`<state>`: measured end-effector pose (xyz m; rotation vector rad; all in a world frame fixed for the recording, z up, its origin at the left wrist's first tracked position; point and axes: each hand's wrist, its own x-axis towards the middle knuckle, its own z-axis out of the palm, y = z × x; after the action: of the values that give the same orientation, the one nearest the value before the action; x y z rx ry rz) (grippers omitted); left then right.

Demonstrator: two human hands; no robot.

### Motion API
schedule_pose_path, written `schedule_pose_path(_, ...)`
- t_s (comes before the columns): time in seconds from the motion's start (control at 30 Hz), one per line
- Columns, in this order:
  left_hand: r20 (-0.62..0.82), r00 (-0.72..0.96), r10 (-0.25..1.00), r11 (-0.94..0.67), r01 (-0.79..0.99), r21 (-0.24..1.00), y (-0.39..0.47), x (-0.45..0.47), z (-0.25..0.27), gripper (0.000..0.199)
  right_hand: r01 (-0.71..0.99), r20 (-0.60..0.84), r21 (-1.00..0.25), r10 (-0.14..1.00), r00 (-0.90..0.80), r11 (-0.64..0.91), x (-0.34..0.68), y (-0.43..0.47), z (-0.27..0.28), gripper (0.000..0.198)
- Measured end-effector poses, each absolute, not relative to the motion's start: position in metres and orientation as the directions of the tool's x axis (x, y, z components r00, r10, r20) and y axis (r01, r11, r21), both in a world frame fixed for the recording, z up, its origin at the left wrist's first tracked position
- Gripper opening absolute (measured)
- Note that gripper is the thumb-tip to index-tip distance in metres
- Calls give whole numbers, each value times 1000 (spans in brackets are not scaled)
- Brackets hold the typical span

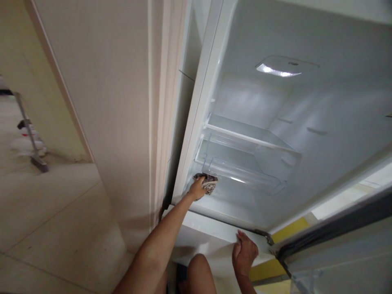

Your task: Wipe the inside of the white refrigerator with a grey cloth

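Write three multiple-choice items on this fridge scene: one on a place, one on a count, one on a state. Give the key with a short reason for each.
1. Where is the cloth?
A. Inside the fridge, at its lower left corner
B. On the tiled floor
C. Draped over the door

2. How many hands grip the cloth?
A. None
B. One
C. Two

3. What state is the interior lamp in?
A. Lit
B. Dark
C. Covered by the cloth

Key:
1. A: the cloth sits against the fridge interior beside the clear drawer, low on the left.
2. B: only the left hand holds it; the right hand rests on the white ledge below the open compartment.
3. A: the lamp panel glows bright on the ceiling of the compartment.
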<state>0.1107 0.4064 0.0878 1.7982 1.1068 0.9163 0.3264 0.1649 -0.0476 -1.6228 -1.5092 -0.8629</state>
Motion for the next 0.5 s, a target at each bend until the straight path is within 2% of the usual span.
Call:
schedule_pose_path(0.33,71,382,922,-124,116,986,409,95,77,71,996,859,-70,505,86,-51,335,166,-64,31)
schedule_pose_path(0.5,77,351,933,-125,115,986,396,85,79,71,995,851,-92,515,101,-44,335,165,-63,30)
